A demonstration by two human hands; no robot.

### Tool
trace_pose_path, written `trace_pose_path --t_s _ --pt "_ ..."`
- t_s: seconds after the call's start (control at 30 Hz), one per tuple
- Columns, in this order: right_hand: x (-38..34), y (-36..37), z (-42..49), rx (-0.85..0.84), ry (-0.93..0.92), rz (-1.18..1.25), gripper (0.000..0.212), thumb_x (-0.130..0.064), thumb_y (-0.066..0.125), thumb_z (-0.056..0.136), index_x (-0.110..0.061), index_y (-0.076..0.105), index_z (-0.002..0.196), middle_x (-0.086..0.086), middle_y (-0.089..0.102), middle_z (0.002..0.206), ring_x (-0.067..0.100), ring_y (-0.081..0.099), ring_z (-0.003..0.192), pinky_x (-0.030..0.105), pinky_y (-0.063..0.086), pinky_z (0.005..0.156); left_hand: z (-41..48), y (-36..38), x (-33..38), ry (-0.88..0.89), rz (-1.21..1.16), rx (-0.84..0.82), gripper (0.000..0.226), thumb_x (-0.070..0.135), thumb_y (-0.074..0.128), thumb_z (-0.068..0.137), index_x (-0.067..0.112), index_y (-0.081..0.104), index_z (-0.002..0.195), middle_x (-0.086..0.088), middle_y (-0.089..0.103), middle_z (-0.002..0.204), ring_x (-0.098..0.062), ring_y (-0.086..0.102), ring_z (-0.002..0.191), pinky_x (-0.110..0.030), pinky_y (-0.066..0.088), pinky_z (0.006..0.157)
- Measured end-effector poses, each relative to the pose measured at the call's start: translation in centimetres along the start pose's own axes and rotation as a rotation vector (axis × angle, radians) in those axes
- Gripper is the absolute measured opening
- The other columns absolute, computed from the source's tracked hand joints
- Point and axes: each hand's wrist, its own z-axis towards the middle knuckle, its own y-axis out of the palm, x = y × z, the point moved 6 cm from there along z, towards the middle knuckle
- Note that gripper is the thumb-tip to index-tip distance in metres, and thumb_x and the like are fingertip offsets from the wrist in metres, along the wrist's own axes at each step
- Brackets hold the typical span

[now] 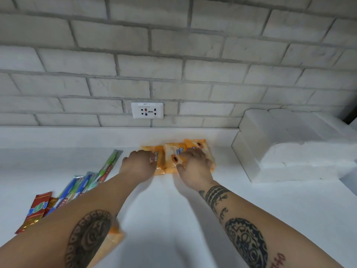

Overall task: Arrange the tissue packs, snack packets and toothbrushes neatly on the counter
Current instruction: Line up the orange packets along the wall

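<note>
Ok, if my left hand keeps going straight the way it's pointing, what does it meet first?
Your left hand already touches the leftmost orange plastic tissue pack; straight on, it would probably meet the middle orange tissue pack next, though depth is unclear.

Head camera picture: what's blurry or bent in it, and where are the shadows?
Head view: the wide lens bows the brick wall; the snack packets and toothbrushes at lower left are smeared; soft shadows lie on the counter beside both forearms; the white blocks look washed out.
</note>
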Motion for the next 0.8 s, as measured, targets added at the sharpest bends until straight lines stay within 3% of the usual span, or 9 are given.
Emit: trace_pose_path --t_s 0.13,0.3,0.37,0.47,0.53,0.67,0.8 --pt "-3.2 1.5 -3.2 -0.015 -0.002 0.068 0.043 -0.040 0.054 0.099 -0.031 0.055 0.140 -0.003 0.045 0.151 0.023 0.030 0.144 0.046 0.026 0.113 -3.5 -1.0 -4.1 0.007 0.039 -0.038 0.036 0.037 0.052 0.097 0.032 0.067 0.129 0.001 0.069 0.132 -0.025 0.063 0.121 -0.039 0.054 0.100" --pt "-9.0 5.8 -7.6 -0.157 0.013 0.145 0.035 -0.044 0.049 0.100 -0.030 0.063 0.129 -0.007 0.063 0.127 0.021 0.048 0.126 0.042 0.034 0.100 -9.3 -1.9 -10.7 -0.098 0.070 -0.168 0.040 0.044 0.068 0.083 0.038 0.068 0.123 0.008 0.068 0.129 -0.019 0.061 0.121 -0.039 0.051 0.101" --pt "-11.2 8.2 -9.6 -0.229 0.024 0.166 0.037 -0.052 0.050 0.096 -0.029 0.065 0.121 -0.006 0.063 0.123 0.024 0.051 0.123 0.042 0.036 0.097 -11.4 -1.6 -13.2 -0.128 0.121 -0.225 0.057 0.052 0.074 0.076 0.041 0.061 0.130 0.008 0.062 0.132 -0.022 0.054 0.126 -0.044 0.047 0.103" --pt "-14.7 11.8 -12.5 -0.356 0.052 0.093 0.067 -0.076 0.048 0.085 -0.026 0.059 0.128 -0.001 0.054 0.128 0.027 0.043 0.127 0.045 0.036 0.099 -14.2 -0.4 -17.1 -0.152 0.146 -0.290 0.093 0.076 0.073 0.063 0.039 0.047 0.144 0.006 0.053 0.145 -0.028 0.043 0.138 -0.054 0.039 0.111" --pt "-17.0 13.1 -14.2 -0.345 0.050 0.005 0.075 -0.085 0.043 0.081 -0.027 0.057 0.127 0.001 0.047 0.124 0.026 0.040 0.123 0.046 0.037 0.096 -15.2 0.5 -19.3 -0.170 0.100 -0.273 0.102 0.086 0.067 0.058 0.037 0.045 0.145 0.006 0.053 0.146 -0.029 0.043 0.140 -0.056 0.036 0.113" --pt "-18.1 14.1 -14.9 -0.318 0.129 0.105 0.060 -0.076 0.049 0.087 -0.028 0.057 0.121 -0.001 0.045 0.114 0.020 0.040 0.114 0.041 0.041 0.094 -16.3 0.9 -19.3 -0.155 0.068 -0.170 0.088 0.080 0.067 0.071 0.039 0.044 0.145 0.004 0.055 0.145 -0.027 0.034 0.143 -0.058 0.028 0.114" --pt "-17.9 14.8 -15.4 -0.329 0.274 0.285 0.046 -0.066 0.065 0.083 -0.028 0.054 0.107 -0.002 0.054 0.108 0.022 0.052 0.107 0.041 0.049 0.091 -17.1 -0.1 -17.7 -0.024 0.071 -0.061 0.081 0.071 0.070 0.078 0.039 0.045 0.147 0.005 0.055 0.146 -0.023 0.034 0.144 -0.053 0.023 0.117"
